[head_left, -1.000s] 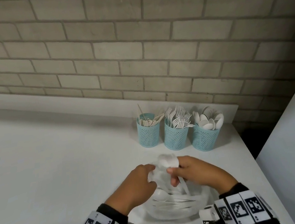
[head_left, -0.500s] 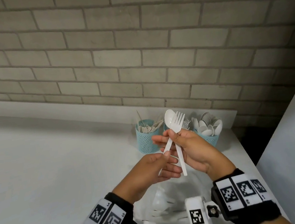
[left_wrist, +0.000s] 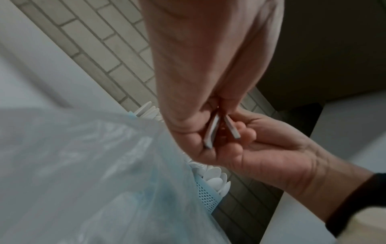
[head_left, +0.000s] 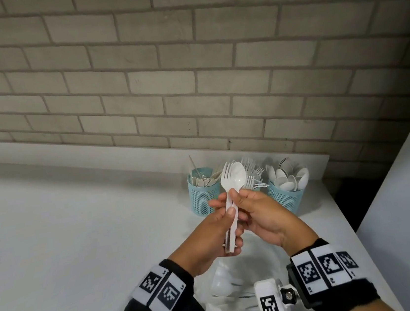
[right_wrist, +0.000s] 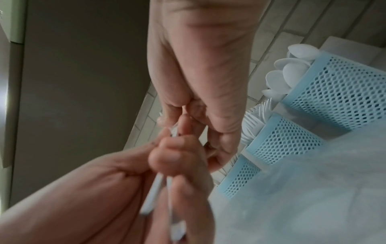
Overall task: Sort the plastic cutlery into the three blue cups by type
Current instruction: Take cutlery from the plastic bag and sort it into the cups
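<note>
Both hands meet above the tabletop (head_left: 55, 251), in front of the three cups at its far right corner. The left hand (head_left: 209, 237) has thumb and fingers curled round the lower handles of a white fork (head_left: 225, 178) and a white spoon (head_left: 237, 177), held upright together. The right hand (head_left: 265, 215) pinches the same handles higher up, thumb tip just under the spoon's bowl. The spoon's bowl overlaps the fork's tines, both heads standing in front of the middle cup. From the left wrist, the two handle ends (left_wrist: 211, 132) splay slightly apart between the fingers.

The left cup (head_left: 201, 199) holds knives, the middle cup (right_wrist: 286, 142) forks, the right cup (head_left: 285, 199) spoons; the three stand in a row, near the brick wall (head_left: 189, 79). Below the hands, near the tabletop's near edge, lies a clear plastic bag (head_left: 230, 286) with more white cutlery inside.
</note>
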### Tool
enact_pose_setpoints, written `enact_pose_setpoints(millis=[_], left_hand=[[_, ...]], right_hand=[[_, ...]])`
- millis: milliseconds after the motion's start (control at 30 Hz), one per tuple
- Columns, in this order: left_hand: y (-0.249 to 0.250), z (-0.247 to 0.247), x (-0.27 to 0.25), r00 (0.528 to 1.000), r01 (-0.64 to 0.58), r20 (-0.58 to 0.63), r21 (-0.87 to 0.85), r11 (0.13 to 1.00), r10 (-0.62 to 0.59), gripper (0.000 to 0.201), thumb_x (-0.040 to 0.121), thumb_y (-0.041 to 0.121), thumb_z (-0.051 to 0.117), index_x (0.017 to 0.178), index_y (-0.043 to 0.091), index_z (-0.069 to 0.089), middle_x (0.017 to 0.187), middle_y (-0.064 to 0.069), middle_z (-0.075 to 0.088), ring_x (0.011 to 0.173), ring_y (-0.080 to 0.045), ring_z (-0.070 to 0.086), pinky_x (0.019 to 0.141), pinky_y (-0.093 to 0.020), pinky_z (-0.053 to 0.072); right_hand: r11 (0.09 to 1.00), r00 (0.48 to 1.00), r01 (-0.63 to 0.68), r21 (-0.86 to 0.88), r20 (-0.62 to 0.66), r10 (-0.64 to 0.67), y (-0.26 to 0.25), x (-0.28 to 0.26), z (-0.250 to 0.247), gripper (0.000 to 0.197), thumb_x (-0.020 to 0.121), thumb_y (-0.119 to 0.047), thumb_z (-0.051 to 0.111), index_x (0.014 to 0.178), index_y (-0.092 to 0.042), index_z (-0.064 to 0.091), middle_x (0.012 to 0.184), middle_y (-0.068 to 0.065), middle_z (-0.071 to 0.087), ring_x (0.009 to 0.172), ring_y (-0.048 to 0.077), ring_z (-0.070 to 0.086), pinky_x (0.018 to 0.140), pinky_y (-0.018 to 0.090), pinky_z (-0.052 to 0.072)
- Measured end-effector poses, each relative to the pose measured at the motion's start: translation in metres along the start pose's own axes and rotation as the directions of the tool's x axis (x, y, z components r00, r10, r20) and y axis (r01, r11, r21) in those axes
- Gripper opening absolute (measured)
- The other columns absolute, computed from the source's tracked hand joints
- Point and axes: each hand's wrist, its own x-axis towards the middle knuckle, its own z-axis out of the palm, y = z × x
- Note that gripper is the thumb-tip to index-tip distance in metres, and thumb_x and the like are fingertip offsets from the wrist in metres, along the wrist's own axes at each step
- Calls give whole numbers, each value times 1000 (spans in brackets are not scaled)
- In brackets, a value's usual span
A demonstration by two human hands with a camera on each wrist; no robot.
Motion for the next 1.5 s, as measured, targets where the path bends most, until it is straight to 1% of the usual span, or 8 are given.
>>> enact_pose_setpoints(millis=[167,367,733,867,1067,1200,1367,1500], left_hand=[[-2,-5,1,997,40,-60,28,999,-38,30,100,37,36,97,16,57,62,6,43,51,-5,38,54,-17,36],[-1,-3,6,995,46,-89,105,993,-37,36,100,40,30,97,16,57,64,5,36,51,-6,26,49,-17,23],[5,-2,28,992,36,-127,195,980,-11,30,102,32,28,116,22,53,68,1,49,51,-6,31,45,-15,26],[6,2,36,995,25,-105,202,979,-4,28,102,27,31,111,21,56,70,2,50,53,-6,35,47,-15,29],[2,1,41,990,11,-138,149,989,10,29,102,20,33,114,12,58,72,1,54,61,-8,40,50,-16,34],[2,0,44,985,-18,-169,141,990,42,29,102,20,33,109,16,60,74,0,57,64,-9,42,52,-16,36],[6,9,47,988,-49,-142,126,991,67,28,101,19,35,107,14,61,72,1,60,62,-7,45,53,-15,38],[6,2,41,966,-48,-206,450,892,156,23,99,35,38,107,22,55,89,6,61,80,-6,53,74,-19,43]], right_hand=[[995,987,40,94,-160,-24,-7,7,-14,25,97,-30,43,109,-15,59,96,11,66,87,25,62,70,33,53],[866,902,123,-485,-309,-301,-9,19,-30,19,98,-21,44,113,-19,55,86,6,67,51,5,56,48,17,42],[540,321,126,-832,-480,-816,-75,9,-95,28,101,-28,35,105,-11,57,84,4,58,74,21,57,65,28,43],[416,400,-98,-904,-418,-815,-54,30,-119,33,99,-30,36,108,-11,62,88,15,65,81,32,58,69,31,39],[121,787,-460,-879,-467,-403,-22,45,-124,35,98,-41,34,123,-32,58,142,10,39,129,34,25,102,43,25],[266,710,-214,-940,-337,-619,-29,42,-96,42,94,-49,41,130,-29,52,142,5,40,129,28,27,104,41,23],[730,974,162,-664,-11,-227,-38,38,-55,36,87,-35,60,121,-30,50,86,2,66,62,4,59,58,15,44],[798,890,241,-553,-203,-410,-48,47,-59,12,93,-7,52,100,-14,58,58,-3,57,39,-1,48,41,11,37]])
